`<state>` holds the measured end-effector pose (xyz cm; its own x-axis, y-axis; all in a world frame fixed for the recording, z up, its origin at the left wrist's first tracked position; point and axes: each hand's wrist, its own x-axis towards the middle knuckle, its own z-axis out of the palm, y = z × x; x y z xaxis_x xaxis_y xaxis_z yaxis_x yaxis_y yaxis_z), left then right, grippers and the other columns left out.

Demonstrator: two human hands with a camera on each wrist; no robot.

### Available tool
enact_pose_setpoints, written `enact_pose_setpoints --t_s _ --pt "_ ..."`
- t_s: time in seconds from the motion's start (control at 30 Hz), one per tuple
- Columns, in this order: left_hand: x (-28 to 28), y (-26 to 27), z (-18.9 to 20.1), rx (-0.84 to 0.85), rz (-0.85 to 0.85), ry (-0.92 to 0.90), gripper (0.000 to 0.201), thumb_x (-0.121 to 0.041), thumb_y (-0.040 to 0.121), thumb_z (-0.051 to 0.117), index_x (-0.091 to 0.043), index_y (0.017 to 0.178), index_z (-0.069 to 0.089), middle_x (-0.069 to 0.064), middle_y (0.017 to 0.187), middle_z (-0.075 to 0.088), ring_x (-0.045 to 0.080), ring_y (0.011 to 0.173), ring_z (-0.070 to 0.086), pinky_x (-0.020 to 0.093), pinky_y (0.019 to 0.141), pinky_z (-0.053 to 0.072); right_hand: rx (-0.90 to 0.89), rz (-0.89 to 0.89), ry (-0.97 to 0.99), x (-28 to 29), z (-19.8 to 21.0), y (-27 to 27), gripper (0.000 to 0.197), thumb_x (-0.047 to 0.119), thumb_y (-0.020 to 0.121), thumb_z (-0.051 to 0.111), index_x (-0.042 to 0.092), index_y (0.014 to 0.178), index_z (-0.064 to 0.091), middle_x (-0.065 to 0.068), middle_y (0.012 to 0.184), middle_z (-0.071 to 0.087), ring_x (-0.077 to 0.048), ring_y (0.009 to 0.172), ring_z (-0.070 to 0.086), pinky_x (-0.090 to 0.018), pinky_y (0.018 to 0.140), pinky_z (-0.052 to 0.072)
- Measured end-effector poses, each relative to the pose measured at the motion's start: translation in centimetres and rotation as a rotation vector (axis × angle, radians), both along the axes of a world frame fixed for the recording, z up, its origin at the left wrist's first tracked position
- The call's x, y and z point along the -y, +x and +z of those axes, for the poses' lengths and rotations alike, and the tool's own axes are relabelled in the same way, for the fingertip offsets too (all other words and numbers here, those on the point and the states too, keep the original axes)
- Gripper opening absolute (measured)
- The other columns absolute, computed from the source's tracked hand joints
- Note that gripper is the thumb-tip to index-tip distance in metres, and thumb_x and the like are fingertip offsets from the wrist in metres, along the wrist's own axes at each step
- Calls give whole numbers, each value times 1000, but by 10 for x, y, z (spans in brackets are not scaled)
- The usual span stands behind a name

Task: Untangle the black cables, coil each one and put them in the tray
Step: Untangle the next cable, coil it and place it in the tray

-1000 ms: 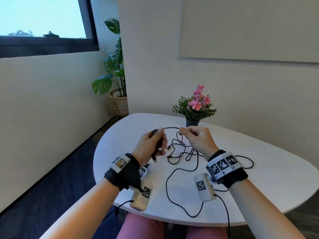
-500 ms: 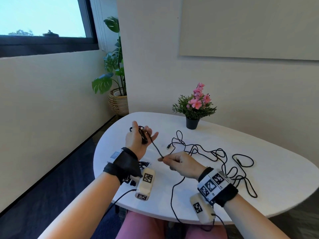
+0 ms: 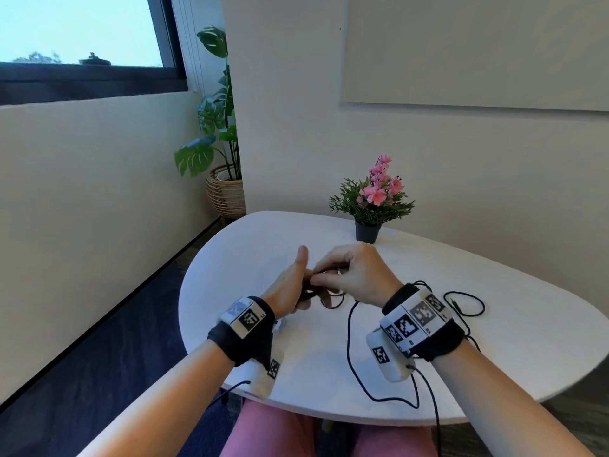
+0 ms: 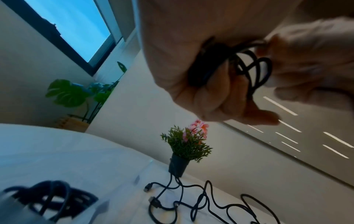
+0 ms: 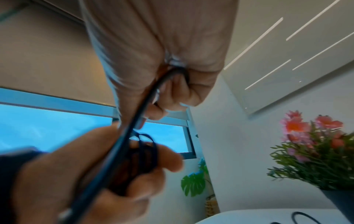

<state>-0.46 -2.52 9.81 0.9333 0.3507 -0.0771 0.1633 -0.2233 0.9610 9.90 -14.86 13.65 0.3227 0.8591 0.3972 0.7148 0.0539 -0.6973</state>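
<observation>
Over the middle of the white table (image 3: 494, 357) my two hands meet. My left hand (image 3: 303, 291) grips a small coil of black cable (image 4: 249, 68) with its thumb pointing up. Close against it, my right hand (image 3: 329, 278) pinches the same cable (image 5: 172, 72). In the right wrist view the cable's loops (image 5: 145, 151) lie round my left fingers. The free length (image 3: 349, 341) hangs down and runs over the table's near edge. More tangled black cable (image 4: 191, 201) lies on the table to the right (image 3: 468, 301). A blurred coiled cable (image 4: 51, 198) lies at the lower left of the left wrist view.
A small potted plant with pink flowers (image 3: 372, 206) stands at the table's far edge, just behind my hands. A large leafy plant in a wicker basket (image 3: 224, 189) stands on the floor in the corner by the window.
My right hand, which held the cable stretched out low and apart from the left, has come up against the left hand. The left hand has moved slightly right with its coil.
</observation>
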Motion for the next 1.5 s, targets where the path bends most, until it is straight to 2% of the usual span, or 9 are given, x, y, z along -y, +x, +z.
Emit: enact_pose_setpoints --t_s 0.17,0.43,0.53,0.83,0.93,1.07,1.2,1.3,1.5 --pt "6 -9 6 58 -124 84 43 -38 83 69 1 98 69 3 72 68 9 46 43 18 43 33 -354 -29 26 2 -7 16 23 13 65 84 2 76 67 -15 67 66 -16 59 60 -24 59 50" --pt "10 -9 10 205 60 -213 32 -30 98 44 -6 88 61 5 70 65 12 51 52 20 44 37 -779 18 -33 9 -20 21 5 6 87 63 5 89 58 -5 61 59 -7 42 42 -15 41 33" --pt "10 -4 11 298 181 -408 35 -31 99 39 -6 88 61 8 84 67 14 72 64 33 72 58 -781 -13 -102 11 -24 18 3 9 91 58 10 88 57 -1 63 56 -5 41 39 -17 46 34" --pt "2 7 5 437 282 -610 49 -41 101 27 -1 101 54 9 124 63 21 117 60 45 104 42 -883 28 -201 16 -36 -4 19 27 99 45 14 94 58 3 57 42 -15 54 53 -41 66 56" --pt "6 14 10 516 369 -749 42 -40 101 29 -6 91 51 10 89 66 24 93 70 49 92 50 -650 -20 -310 11 -50 -18 29 34 100 37 18 104 60 3 54 39 -13 42 39 -27 43 49" --pt "-6 14 21 507 613 -656 33 -41 100 37 -17 78 43 -2 70 49 6 42 42 19 41 38 -47 85 -549 14 -58 -32 42 39 101 29 10 107 60 0 67 50 -15 61 49 -30 61 41" --pt "-29 12 9 290 632 110 44 -51 98 29 -18 74 47 -2 76 56 13 54 43 31 55 37 214 162 -596 17 -51 -38 35 34 97 36 12 97 64 -6 96 67 -23 89 60 -39 83 48" --pt "-26 2 -9 113 383 562 79 -66 87 4 -13 72 60 -4 71 62 9 59 53 31 65 39 156 150 -351 16 -25 -31 23 24 95 48 16 88 69 10 73 62 -10 70 58 -28 71 44" --pt "8 -11 -4 107 -13 -15 76 -67 84 18 -3 86 59 15 69 66 8 43 42 17 43 31 -141 -29 26 7 -9 8 12 24 81 72 13 83 75 -4 76 73 -12 70 64 -25 70 50"
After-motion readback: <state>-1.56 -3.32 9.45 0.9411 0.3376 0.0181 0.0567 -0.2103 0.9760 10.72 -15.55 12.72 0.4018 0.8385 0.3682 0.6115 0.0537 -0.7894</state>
